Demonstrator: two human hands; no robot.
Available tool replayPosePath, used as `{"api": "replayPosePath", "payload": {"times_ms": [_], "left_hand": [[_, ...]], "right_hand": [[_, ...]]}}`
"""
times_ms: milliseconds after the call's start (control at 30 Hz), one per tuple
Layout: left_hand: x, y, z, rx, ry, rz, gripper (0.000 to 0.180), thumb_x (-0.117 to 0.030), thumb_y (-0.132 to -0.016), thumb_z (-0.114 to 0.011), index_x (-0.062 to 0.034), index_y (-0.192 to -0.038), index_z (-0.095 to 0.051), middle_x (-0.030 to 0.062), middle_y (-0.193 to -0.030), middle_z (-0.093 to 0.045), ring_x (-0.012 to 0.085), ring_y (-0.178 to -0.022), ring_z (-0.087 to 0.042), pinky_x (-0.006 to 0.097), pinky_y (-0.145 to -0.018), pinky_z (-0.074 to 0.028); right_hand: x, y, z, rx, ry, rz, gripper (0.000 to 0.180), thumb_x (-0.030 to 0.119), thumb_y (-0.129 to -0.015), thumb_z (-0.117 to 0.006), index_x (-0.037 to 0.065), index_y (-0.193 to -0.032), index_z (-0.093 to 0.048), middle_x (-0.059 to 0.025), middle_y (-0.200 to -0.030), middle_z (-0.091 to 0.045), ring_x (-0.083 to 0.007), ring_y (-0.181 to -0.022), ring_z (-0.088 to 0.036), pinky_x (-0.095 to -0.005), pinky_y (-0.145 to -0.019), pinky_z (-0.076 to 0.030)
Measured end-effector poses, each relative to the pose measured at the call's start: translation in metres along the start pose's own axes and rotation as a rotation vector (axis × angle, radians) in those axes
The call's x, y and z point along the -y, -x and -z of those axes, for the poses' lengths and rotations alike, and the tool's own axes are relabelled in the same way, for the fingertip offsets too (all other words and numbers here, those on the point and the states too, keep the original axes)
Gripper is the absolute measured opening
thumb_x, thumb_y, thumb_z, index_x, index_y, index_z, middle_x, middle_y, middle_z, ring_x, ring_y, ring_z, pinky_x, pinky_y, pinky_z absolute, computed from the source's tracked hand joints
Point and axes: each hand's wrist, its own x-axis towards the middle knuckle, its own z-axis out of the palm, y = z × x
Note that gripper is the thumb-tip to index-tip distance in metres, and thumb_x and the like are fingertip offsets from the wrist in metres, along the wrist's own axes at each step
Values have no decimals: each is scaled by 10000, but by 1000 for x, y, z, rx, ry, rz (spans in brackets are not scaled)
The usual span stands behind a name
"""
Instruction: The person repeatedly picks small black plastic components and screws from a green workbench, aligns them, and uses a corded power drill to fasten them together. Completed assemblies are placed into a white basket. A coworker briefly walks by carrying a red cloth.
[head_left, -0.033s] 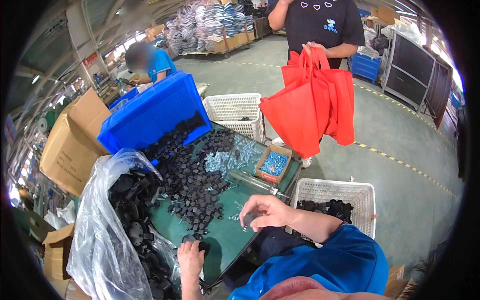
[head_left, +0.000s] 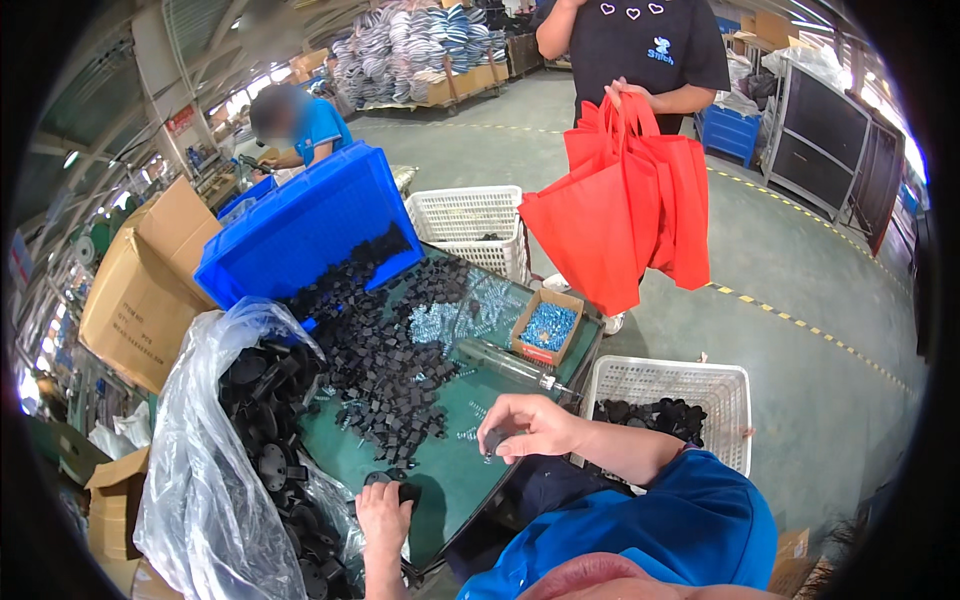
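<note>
My right hand [head_left: 540,425] is raised over the table's near right edge. Its thumb and fingers pinch a small black plastic piece [head_left: 494,440], and a bit of shiny metal shows beneath it. On the green tabletop [head_left: 455,495], my left hand [head_left: 383,515] has its fingers curled onto a black round plastic part [head_left: 378,478], which they partly hide. Beyond both hands spreads a heap of small black plastic pieces [head_left: 385,400]. Silvery springs [head_left: 440,325] lie at its far right side. Next to them is a long clear tool with a metal tip [head_left: 510,365].
A small carton of bluish screws [head_left: 548,328] stands at the table's right edge. Black discs fill a clear plastic bag [head_left: 200,470] on the left. A blue bin [head_left: 310,225] tilts behind the heap. One white basket [head_left: 670,370] holds black parts. A person holds red bags [head_left: 630,200].
My right hand and the small black piece have shifted very slightly, and less of the metal bit below shows. My left hand stays at the round part.
</note>
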Motion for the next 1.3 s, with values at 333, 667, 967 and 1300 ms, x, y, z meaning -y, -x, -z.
{"api": "replayPosePath", "payload": {"times_ms": [333,667,967,1300], "left_hand": [[-27,-5,-28,4,139,81,450,-187,-640,-800,-79,-1042,-631,98,-1111,-610,321,-1182,-513,557,-1093,-280],[-23,-12,-30,15,194,49,450,-137,-613,-812,-45,-1022,-648,119,-1068,-632,358,-1167,-525,473,-996,-406],[-76,-38,-13,6,1993,699,575,-181,-858,-703,-6,-1362,-488,142,-1184,-615,243,-1077,-615,377,-898,-527],[-109,-37,-28,40,2335,738,472,-295,-930,-654,-65,-1314,-505,103,-1192,-611,215,-1079,-621,387,-939,-526]], "right_hand": [[-33,30,22,-240,3,-68,200,11,-923,-637,10,-1104,-550,-66,-1014,-655,-94,-753,-619,-245,-669,-518],[-53,41,34,-333,-13,-110,193,58,-927,-644,15,-1086,-543,-74,-988,-651,-102,-750,-617,-248,-654,-518],[-62,19,26,-468,101,15,251,39,-918,-660,-13,-1124,-528,-88,-1024,-642,-99,-791,-608,-247,-667,-517],[-73,-1,-9,-283,582,308,283,38,-847,-735,6,-1067,-560,-156,-1063,-665,-163,-820,-667,-256,-645,-535]]}}
